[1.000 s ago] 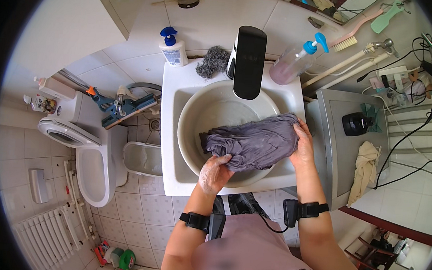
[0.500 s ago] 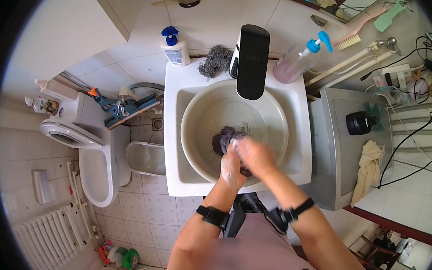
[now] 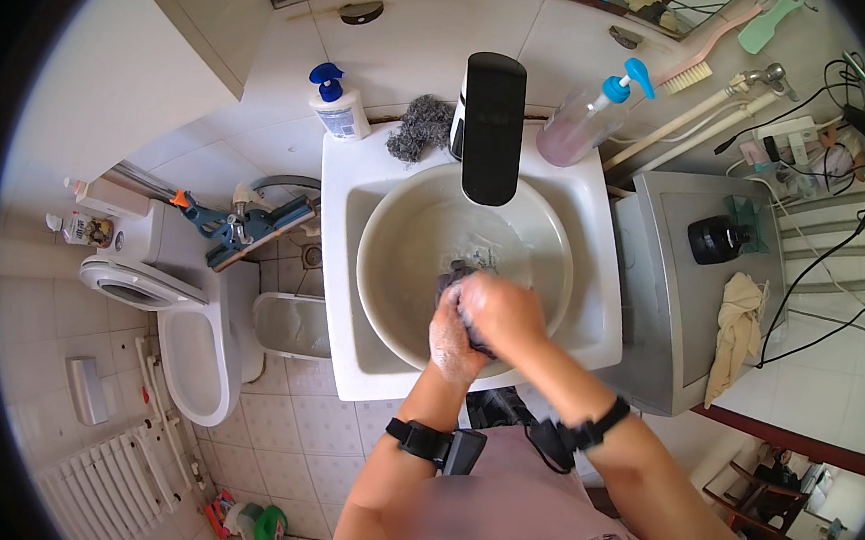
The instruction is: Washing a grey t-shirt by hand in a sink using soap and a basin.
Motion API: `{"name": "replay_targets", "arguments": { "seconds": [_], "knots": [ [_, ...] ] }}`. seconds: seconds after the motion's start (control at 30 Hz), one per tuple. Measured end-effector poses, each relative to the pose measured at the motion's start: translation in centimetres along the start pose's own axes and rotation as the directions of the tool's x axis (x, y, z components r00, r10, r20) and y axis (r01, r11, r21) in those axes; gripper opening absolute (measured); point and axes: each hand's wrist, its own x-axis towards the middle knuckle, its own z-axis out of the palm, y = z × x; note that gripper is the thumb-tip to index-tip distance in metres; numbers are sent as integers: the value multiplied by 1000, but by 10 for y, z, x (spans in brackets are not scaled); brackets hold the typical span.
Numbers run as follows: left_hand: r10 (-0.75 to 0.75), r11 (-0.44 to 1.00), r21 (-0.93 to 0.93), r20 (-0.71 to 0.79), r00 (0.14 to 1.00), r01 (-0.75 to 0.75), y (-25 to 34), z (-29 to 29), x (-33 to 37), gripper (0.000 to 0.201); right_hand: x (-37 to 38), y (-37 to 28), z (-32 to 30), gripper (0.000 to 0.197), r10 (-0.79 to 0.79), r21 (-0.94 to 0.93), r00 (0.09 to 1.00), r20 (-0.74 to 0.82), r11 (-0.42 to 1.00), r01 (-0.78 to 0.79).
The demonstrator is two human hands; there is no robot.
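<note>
Gripping a bunched purple-grey cloth with a foam-streaked left hand closed around it and a blurred right hand curled over it, inside the round basin, from near its centre toward six o'clock. Could slip loose, perhaps, from soapy palms; could also splash out at six o'clock if rubbed too hard. Can make out a label on the white pump bottle at half past ten, but cannot read it, nor the dark markings on the pink shirt at five o'clock.
</note>
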Motion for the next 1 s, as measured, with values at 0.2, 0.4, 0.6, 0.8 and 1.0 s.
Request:
{"name": "replay_targets", "arguments": {
  "seconds": [0.2, 0.4, 0.6, 0.8, 1.0],
  "knots": [
    [104, 995, -32, 274, 956, -99, 1, -50, 21, 30, 1, -2, 5, 20, -30, 12, 999, 40, 1000, 29],
    [-29, 1000, -8, 55, 998, 29, 20, 14, -8, 56, 21, 56, -12, 48, 329, 317, 904, 274, 856, -408],
    [83, 891, -449, 302, 950, 65, 29, -33, 15, 42, -21, 34, -15, 77, 53, 465, 933, 356, 856, -226],
    [94, 984, -169, 178, 980, -63, 31, -8, 5, 38, -17, 57, -21, 65, 4, 655, 949, 315, 723, -221],
    [98, 993, 73, -79, 992, -93, 24, -46, 31, 40, -32, -26, -36, 18, -247, 457, 929, 275, 884, 100]
  ]
}}
